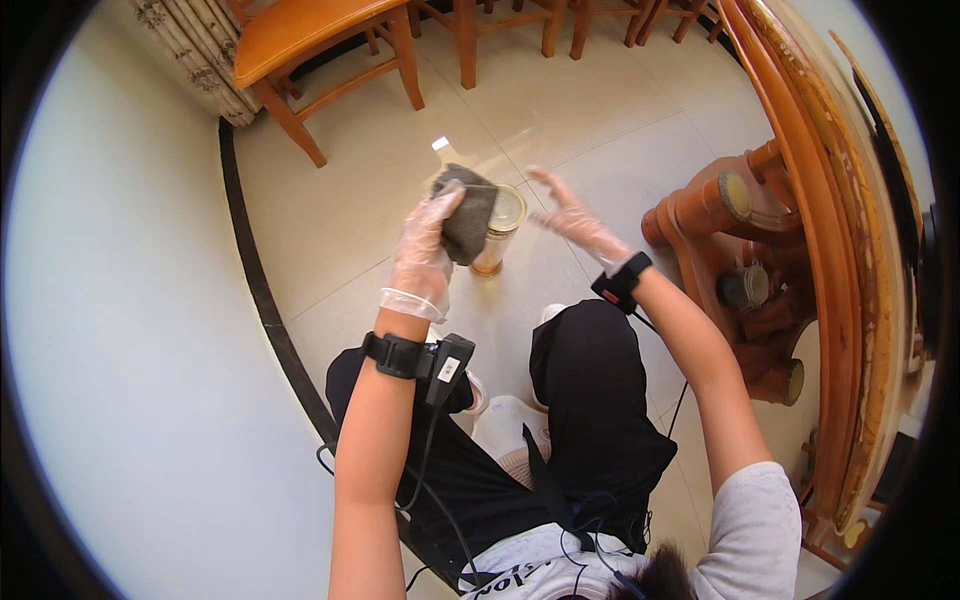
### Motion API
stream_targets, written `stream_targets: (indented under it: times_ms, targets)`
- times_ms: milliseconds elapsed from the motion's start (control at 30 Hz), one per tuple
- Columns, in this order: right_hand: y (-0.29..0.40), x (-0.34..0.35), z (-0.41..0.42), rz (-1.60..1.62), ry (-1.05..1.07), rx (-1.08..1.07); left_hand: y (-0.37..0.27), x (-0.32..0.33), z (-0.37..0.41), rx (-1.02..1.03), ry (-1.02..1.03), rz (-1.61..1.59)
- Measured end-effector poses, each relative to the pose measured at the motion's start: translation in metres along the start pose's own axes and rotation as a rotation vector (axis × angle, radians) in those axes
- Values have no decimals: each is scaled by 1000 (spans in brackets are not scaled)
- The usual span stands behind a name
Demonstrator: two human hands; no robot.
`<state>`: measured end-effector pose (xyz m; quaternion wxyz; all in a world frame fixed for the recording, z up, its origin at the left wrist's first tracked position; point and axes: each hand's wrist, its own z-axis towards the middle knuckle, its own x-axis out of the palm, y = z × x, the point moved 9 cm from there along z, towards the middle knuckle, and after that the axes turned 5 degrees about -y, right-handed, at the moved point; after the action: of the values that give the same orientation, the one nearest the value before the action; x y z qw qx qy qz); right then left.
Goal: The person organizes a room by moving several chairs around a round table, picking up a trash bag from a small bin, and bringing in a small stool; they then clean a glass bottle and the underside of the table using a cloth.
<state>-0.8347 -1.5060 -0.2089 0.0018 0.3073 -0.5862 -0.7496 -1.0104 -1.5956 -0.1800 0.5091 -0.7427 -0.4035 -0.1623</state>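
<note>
My left hand (pixel 431 232), in a clear plastic glove, grips a folded dark grey cloth (pixel 471 217), its thumb over the near face. Just right of the cloth and partly hidden by it, a clear cylinder with a gold rim (pixel 508 208) stands upright on the floor. My right hand (pixel 574 217), gloved the same way, is to the right of that cylinder with fingers spread and slightly blurred; it holds nothing. A small pale item with a white end (pixel 441 144) shows beyond the cloth, too unclear to name.
Wooden chairs (pixel 322 37) line the far side, beside a patterned curtain (pixel 196 67). A white wall (pixel 150 337) with a dark skirting runs along the left. On the right rises a large wooden table (pixel 814 247) with thick carved legs. Cables trail from my wristbands.
</note>
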Motion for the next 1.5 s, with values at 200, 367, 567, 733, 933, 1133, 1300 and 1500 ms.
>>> stream_targets:
  times_ms: [200,367,567,733,933,1133,1300,1500]
  targets:
    - [102,-12,-10,420,96,178,11,38,-6,38,229,63]
    - [108,-21,-6,385,24,174,10,60,-9,48,242,-87]
    - [111,-24,2,508,40,181,28,45,2,43,178,102]
    - [102,-19,-12,429,-26,275,20,50,-2,55,197,45]
    - [102,3,-18,346,332,374,-7,57,-13,333,220,258]
    - [70,-14,-19,397,256,579,-12,27,-6,269,4,387]
    - [71,-64,20,43,152,303,-8,8,6,541,-97,907]
    - [120,-1,7,-676,58,-346,44,2,24,416,-80,1320]
